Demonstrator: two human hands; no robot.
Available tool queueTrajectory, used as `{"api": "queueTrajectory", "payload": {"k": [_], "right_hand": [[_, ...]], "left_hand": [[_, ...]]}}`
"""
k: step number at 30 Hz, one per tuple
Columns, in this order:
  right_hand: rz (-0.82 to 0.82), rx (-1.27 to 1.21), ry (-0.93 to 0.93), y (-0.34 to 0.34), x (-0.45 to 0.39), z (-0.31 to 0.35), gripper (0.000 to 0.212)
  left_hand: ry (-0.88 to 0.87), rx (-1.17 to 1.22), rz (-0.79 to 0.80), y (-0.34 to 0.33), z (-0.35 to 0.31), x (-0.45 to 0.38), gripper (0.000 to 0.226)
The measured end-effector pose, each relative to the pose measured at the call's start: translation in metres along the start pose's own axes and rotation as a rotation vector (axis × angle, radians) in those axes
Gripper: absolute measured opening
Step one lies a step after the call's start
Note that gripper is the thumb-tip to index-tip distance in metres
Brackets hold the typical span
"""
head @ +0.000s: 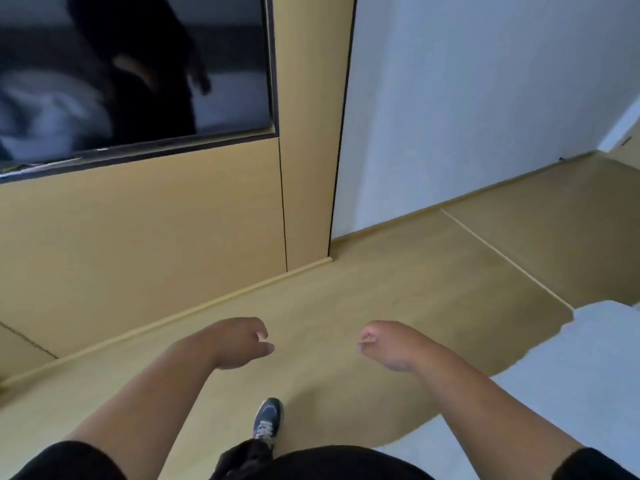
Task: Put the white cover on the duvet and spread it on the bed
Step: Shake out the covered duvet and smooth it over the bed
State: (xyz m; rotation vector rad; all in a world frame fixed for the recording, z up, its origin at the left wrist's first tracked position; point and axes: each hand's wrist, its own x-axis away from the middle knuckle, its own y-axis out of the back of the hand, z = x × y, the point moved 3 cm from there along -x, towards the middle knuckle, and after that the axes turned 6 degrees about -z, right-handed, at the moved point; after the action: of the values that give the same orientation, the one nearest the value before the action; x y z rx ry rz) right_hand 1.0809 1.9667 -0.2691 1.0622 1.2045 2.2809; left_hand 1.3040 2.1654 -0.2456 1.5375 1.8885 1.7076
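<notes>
**Bedroom floor, both hands free**

Wood floor [346, 306]; wall panel with dark screen [138, 71]; white bedding [561, 382] at lower right, cover or duvet indistinguishable; left hand [242, 342] and right hand [388, 344], fingers curled, holding nothing; one dark shoe [268, 419].

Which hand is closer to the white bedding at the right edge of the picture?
The right hand. It hangs over the floor just left of the white bedding, with its forearm crossing the fabric. The left hand is farther left, beyond the right hand, nearer the wooden wall panel.
</notes>
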Motion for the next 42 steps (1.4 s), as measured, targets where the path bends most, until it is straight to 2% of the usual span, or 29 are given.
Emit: {"api": "queueTrajectory", "payload": {"k": [6, 10, 15, 23, 28, 33, 38, 42], "right_hand": [[-0.012, -0.026, -0.190, 0.034, -0.078, -0.059, 0.041], [-0.067, -0.097, -0.364, 0.081, -0.130, -0.079, 0.046], [-0.125, -0.217, -0.537, 0.133, -0.174, -0.101, 0.047], [-0.181, -0.432, -0.805, 0.168, -0.183, -0.188, 0.050], [-0.209, -0.484, -0.817, 0.208, -0.217, -0.276, 0.049], [-0.276, -0.493, -0.757, 0.295, -0.266, -0.388, 0.047], [-0.292, -0.415, -0.730, 0.392, -0.288, -0.479, 0.045], [-0.252, -0.403, -0.728, 0.436, -0.318, -0.545, 0.045]], "left_hand": [[-0.218, -0.044, 0.102, 0.042, -0.074, -0.152, 0.039], [-0.344, -0.046, 0.138, 0.087, -0.121, -0.259, 0.036], [-0.472, -0.131, 0.238, 0.134, -0.200, -0.346, 0.041], [-0.715, -0.338, 0.413, 0.110, -0.346, -0.436, 0.041], [-0.773, -0.428, 0.462, 0.091, -0.441, -0.493, 0.041], [-0.757, -0.463, 0.403, 0.096, -0.557, -0.566, 0.040], [-0.752, -0.368, 0.371, 0.107, -0.670, -0.616, 0.041], [-0.736, -0.325, 0.411, 0.105, -0.739, -0.659, 0.039]]}}
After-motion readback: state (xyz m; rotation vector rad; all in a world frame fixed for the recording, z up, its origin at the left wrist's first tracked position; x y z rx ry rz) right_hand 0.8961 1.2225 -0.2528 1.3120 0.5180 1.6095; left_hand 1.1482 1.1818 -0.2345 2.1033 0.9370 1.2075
